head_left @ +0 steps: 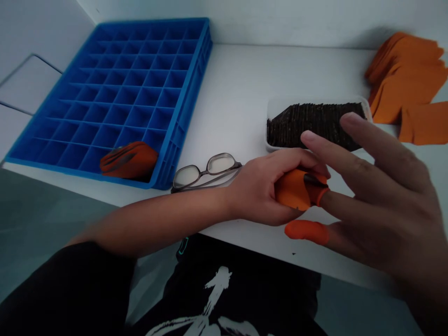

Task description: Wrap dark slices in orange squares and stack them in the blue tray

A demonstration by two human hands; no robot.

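My left hand [266, 186] is closed round a small orange wrapped piece [296, 189] with a dark strip showing at its end, held just above the front of the white table. My right hand [381, 196] is close to the camera with its fingers spread apart. Two of its fingertips wear orange rubber cots [308, 230], and one of them touches the end of the orange piece. A white tray [276, 105] packed with dark brown sheets stands just behind both hands.
A blue compartment tray [182, 112] lies at the left with one orange wrapped piece [129, 160] in its near corner cell. Glasses [205, 171] rest beside it. A pile of orange sheets [408, 84] lies at the back right. The table edge [245, 238] runs under my wrists.
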